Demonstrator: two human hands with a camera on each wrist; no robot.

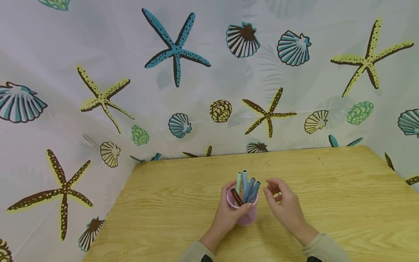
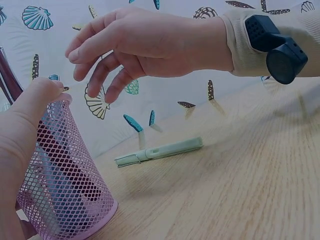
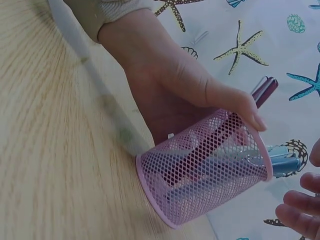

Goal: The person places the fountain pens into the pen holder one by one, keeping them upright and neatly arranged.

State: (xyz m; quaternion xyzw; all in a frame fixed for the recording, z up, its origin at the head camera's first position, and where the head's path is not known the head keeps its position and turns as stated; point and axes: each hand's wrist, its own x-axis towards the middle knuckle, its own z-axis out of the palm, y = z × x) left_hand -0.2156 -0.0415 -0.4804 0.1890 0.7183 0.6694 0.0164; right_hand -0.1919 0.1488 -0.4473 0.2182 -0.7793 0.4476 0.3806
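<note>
My left hand (image 1: pixel 227 207) grips a pink mesh pen cup (image 1: pixel 247 218), its thumb over the near rim. Out of the cup rise a pale green pen (image 1: pixel 239 182), a dark red pen (image 1: pixel 236 197) and several blue pens (image 1: pixel 250 189). Just right of the cup hovers my right hand (image 1: pixel 286 205), fingers loosely bent and holding nothing. In the left wrist view a light green capped pen (image 2: pixel 159 151) lies on the table below the right hand (image 2: pixel 145 45); the head view does not show it. Whether the cup's base touches the table is hard to tell.
A wooden table (image 1: pixel 170 196) spreads under both hands. Behind it and at both sides hangs a white cloth (image 1: pixel 203 80) printed with starfish and shells, meeting the table's back edge.
</note>
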